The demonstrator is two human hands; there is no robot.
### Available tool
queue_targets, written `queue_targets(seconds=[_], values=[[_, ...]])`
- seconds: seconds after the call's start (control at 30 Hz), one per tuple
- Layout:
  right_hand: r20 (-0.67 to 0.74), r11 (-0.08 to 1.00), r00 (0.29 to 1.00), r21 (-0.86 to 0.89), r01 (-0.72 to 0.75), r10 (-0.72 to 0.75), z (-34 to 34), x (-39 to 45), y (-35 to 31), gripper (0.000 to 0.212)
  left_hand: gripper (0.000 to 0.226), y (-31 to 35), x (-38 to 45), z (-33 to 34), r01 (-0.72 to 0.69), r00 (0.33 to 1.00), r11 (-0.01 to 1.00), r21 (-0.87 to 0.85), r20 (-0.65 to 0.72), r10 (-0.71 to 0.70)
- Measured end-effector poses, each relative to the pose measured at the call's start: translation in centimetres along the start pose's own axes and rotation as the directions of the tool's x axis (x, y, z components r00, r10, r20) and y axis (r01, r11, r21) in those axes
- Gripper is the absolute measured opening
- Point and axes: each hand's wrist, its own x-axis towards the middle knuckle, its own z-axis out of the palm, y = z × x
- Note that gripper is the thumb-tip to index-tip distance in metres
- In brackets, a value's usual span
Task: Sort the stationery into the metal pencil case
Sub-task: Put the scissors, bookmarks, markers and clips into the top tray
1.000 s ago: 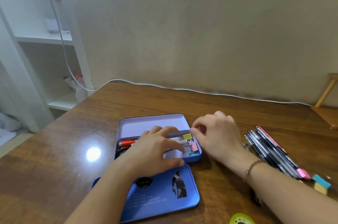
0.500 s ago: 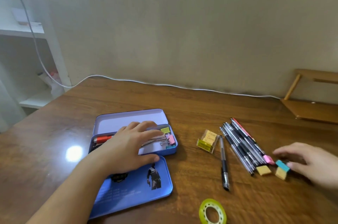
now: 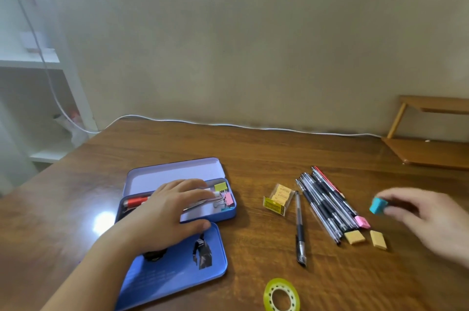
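Hands have swapped jobs in the last second: the right hand (image 3: pixel 429 221) was over by the clips in the metal pencil case (image 3: pixel 177 205), then shot out to the right side of the worktop (image 3: pixel 253 158), and now it's lifted off the wood with the teal eraser (image 3: pixel 378 205) pinched between thumb and fingertips. That eraser was lying down there next to the two yellow erasers (image 3: pixel 365 238) half a second back, so that's one more piece on its way. The left hand (image 3: pixel 167 211) hasn't budged, lying across the open tray with fingers loosely spread and flat, thumb down on the blue lid (image 3: pixel 177 272), holding nothing, just pinning the case. In the tray there's already a red pen (image 3: pixel 137 201) and a few binder clips (image 3: pixel 223 195) at the right end. Loads left though: the pen bundle (image 3: pixel 327 204), a loose black pen (image 3: pixel 299 224), the pink eraser (image 3: pixel 362 221), a staples box (image 3: pixel 279 199), and the tape roll (image 3: pixel 281 295) at the near edge. My guess is it's roughly a third done.
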Motion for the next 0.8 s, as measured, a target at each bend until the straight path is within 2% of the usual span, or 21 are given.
queue_targets(seconds=[0.03,0.1,0.17,0.23,0.37,0.6,0.7,0.8], values=[[-0.030,0.996,0.998,0.070,0.063,-0.061,-0.1,0.3,-2.0,0.047,0.079,0.1,0.0,-0.1,-0.004,1.000,1.000,0.000,0.004,0.004],[0.002,0.966,0.977,0.152,0.211,-0.213,0.2,1.3,-6.8,0.051,0.065,0.3,0.0,-0.3,-0.005,1.000,1.000,0.002,0.012,0.005],[0.035,0.913,0.927,0.188,0.362,-0.375,1.4,2.6,-11.7,0.053,0.055,0.4,0.0,-0.5,-0.003,1.000,1.000,0.008,0.008,0.003],[0.037,0.867,0.884,0.220,0.447,-0.466,3.4,4.3,-15.3,0.041,0.053,0.4,-0.1,-0.6,-0.001,1.000,1.000,0.024,0.000,0.001],[0.115,0.892,0.890,0.165,0.421,-0.442,8.4,7.8,-19.1,0.015,0.049,0.1,0.0,-0.6,-0.044,0.999,0.999,0.004,-0.023,0.044],[0.286,0.910,0.865,0.088,0.405,-0.413,12.5,8.8,-20.4,0.018,0.038,-0.6,0.1,-0.4,-0.079,0.996,0.997,-0.024,-0.044,0.078],[0.290,0.877,0.834,0.039,0.480,-0.469,12.9,9.1,-20.8,0.013,0.036,-0.6,0.1,-0.3,-0.074,0.997,0.997,-0.029,-0.034,0.073],[0.240,0.879,0.854,-0.011,0.477,-0.461,13.1,9.2,-20.9,0.010,0.037,-0.4,0.0,-0.4,-0.073,0.997,0.997,-0.016,-0.042,0.072]])
